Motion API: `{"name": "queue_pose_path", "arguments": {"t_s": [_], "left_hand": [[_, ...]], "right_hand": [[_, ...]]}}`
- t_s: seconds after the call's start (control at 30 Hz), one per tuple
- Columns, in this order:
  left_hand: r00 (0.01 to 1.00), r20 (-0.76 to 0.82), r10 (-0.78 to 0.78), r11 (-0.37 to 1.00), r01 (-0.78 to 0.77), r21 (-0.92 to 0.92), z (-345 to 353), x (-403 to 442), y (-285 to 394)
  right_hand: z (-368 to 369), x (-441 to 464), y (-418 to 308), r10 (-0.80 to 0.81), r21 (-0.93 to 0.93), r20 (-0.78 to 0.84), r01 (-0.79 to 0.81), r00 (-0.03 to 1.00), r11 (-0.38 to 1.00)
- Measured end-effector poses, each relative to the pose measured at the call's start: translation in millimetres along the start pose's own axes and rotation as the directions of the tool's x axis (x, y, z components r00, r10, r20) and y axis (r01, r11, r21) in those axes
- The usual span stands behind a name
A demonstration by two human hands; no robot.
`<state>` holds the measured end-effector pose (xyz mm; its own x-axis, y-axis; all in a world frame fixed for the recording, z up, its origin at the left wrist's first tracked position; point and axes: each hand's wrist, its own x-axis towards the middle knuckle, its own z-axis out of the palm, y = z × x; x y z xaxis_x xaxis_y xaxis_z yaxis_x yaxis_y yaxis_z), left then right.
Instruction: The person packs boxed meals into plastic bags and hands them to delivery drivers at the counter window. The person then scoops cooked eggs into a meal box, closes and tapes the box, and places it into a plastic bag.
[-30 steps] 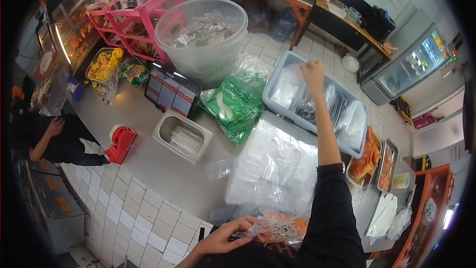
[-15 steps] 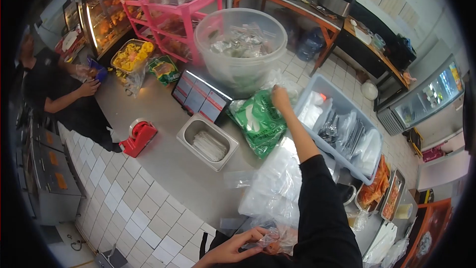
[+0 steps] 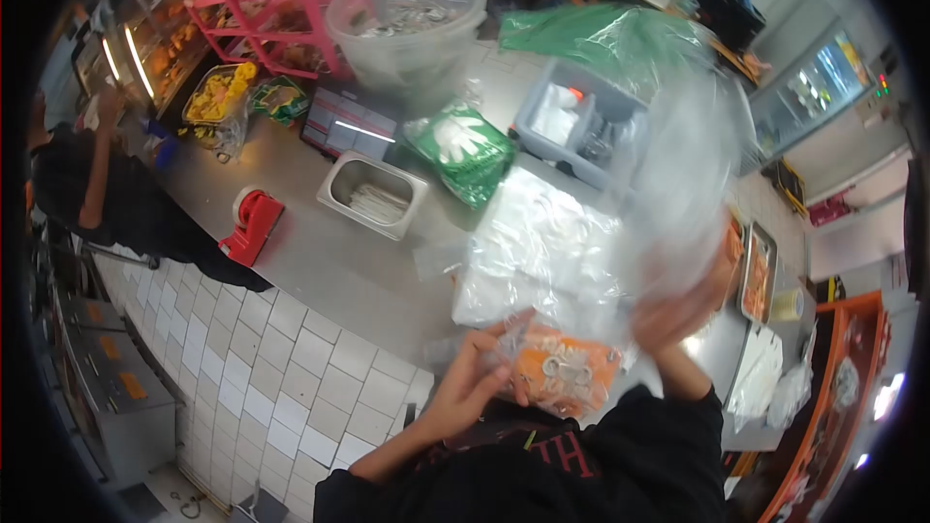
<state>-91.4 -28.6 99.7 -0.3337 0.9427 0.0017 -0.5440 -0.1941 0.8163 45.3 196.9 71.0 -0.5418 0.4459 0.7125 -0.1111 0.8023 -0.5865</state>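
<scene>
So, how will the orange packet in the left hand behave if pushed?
The orange packet would probably slide rather than roll, since it looks flat and oblong. Its clear outer film is likely floppy, judging by the creases near the left hand. It may be slippery, given the glossy shine.

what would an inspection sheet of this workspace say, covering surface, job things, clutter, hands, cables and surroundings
Surface: metal counter, partly covered by a stack of white bags.
Job's things: orange packet in clear plastic; large plastic bag, blurred.
Clutter: red tape dispenser, metal tub of white items, green glove bag, blue bin.
Hands: left hand holds the orange packet by its plastic; right hand, blurred, is at the large plastic bag, grip unclear.
Cables: dark loop low at left; cannot tell if cable.
Surroundings: another person at left, tiled floor, glass-door fridge.
</scene>
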Motion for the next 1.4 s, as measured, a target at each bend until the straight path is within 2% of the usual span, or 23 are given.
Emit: {"name": "queue_pose_path", "arguments": {"t_s": [0.03, 0.07, 0.1, 0.13, 0.17, 0.23, 0.37, 0.43, 0.5, 0.6, 0.67, 0.7, 0.77, 0.83, 0.9, 0.97, 1.0, 1.03, 1.1, 1.17, 1.2, 1.33, 1.4], "left_hand": [[1.000, 0.017, -0.012, 1.000, 0.012, 0.003, 1, 0, -4], [1.000, -0.018, 0.005, 0.998, -0.004, 0.060, -1, 0, -10], [0.998, -0.056, 0.022, 0.993, -0.016, 0.116, 0, 0, -13], [0.997, -0.079, 0.021, 0.973, -0.002, 0.232, 3, 1, -10], [0.995, -0.102, 0.020, 0.939, 0.017, 0.343, 7, 2, -8], [0.994, 0.091, 0.064, 0.994, -0.072, 0.086, 9, -2, -8], [0.992, 0.126, 0.027, 0.992, -0.043, 0.119, 26, -14, -3], [0.958, 0.286, 0.028, 0.960, -0.105, 0.259, 27, -15, -11], [0.920, 0.391, 0.019, 0.658, -0.306, 0.688, 47, -17, -21], [0.955, 0.288, -0.072, 0.597, -0.190, 0.780, 54, -7, -62], [0.987, 0.162, 0.010, 0.615, -0.134, 0.777, 54, -4, -60], [0.996, 0.025, 0.090, 0.644, -0.077, 0.761, 55, -1, -58], [0.991, -0.015, 0.133, 0.694, -0.082, 0.715, 40, 3, -59], [0.999, -0.031, 0.037, 0.788, -0.010, 0.616, 26, 7, -63], [0.993, -0.109, 0.047, 0.825, 0.023, 0.565, 32, 9, -41], [0.878, -0.475, 0.050, 0.997, -0.013, 0.080, 32, 20, -19], [0.878, -0.476, 0.053, 0.996, -0.014, 0.086, 30, 28, -18], [0.889, -0.454, 0.055, 0.998, -0.040, 0.041, 27, 36, -19], [0.903, -0.426, 0.054, 0.998, -0.061, -0.002, 26, 48, -17], [0.949, -0.191, -0.252, 0.801, 0.094, -0.591, 26, 58, -14], [0.944, -0.198, -0.265, 0.753, 0.074, -0.654, 26, 66, -18], [0.991, -0.072, -0.115, 0.835, 0.057, -0.548, 17, 69, -36], [0.993, -0.068, -0.093, 0.996, 0.092, -0.013, 10, 67, -42]], "right_hand": [[12, -27, -28, -0.075, -0.355, 0.287, 0.179, 0.955, 0.917], [26, -21, -52, 0.204, 0.000, 0.721, -0.294, 0.663, 0.956], [41, -14, -77, 0.410, -0.170, 0.901, -0.758, 0.138, 0.629], [40, -33, -82, 0.390, -0.183, 0.912, -0.729, 0.123, 0.659], [36, -54, -84, 0.372, -0.146, 0.894, -0.621, 0.251, 0.770], [27, -77, -84, 0.364, -0.155, 0.849, -0.478, 0.384, 0.865], [12, -99, -88, 0.392, -0.246, 0.816, -0.357, 0.425, 0.901], [8, -111, -91, 0.395, -0.270, 0.816, -0.326, 0.422, 0.906], [4, -121, -92, 0.384, -0.250, 0.807, -0.329, 0.449, 0.911], [-7, -132, -88, 0.323, -0.149, 0.769, -0.338, 0.551, 0.929], [-21, -134, -85, 0.324, -0.073, 0.728, -0.403, 0.604, 0.913], [-32, -126, -91, 0.476, -0.212, 0.793, -0.560, 0.381, 0.801], [-26, -113, -103, 0.508, -0.134, 0.722, -0.626, 0.470, 0.769], [-7, -140, -101, 0.709, -0.094, 0.356, -0.732, 0.609, 0.675], [1, -149, -100, 0.742, -0.115, 0.444, -0.790, 0.502, 0.603], [7, -158, -107, 0.549, -0.515, 0.717, -0.205, 0.428, 0.832], [9, -171, -108, 0.490, -0.428, 0.665, -0.251, 0.563, 0.869], [5, -157, -113, 0.488, -0.424, 0.665, -0.252, 0.565, 0.870], [-8, -125, -123, 0.652, -0.639, 0.755, -0.144, 0.070, 0.756], [-9, -134, -109, 0.657, -0.637, 0.752, -0.201, 0.050, 0.744], [-12, -133, -105, 0.658, -0.633, 0.752, -0.247, 0.026, 0.733], [-42, -110, -112, 0.640, -0.509, 0.758, -0.498, 0.128, 0.702], [-52, -102, -118, 0.619, -0.480, 0.734, -0.433, 0.278, 0.763]]}}
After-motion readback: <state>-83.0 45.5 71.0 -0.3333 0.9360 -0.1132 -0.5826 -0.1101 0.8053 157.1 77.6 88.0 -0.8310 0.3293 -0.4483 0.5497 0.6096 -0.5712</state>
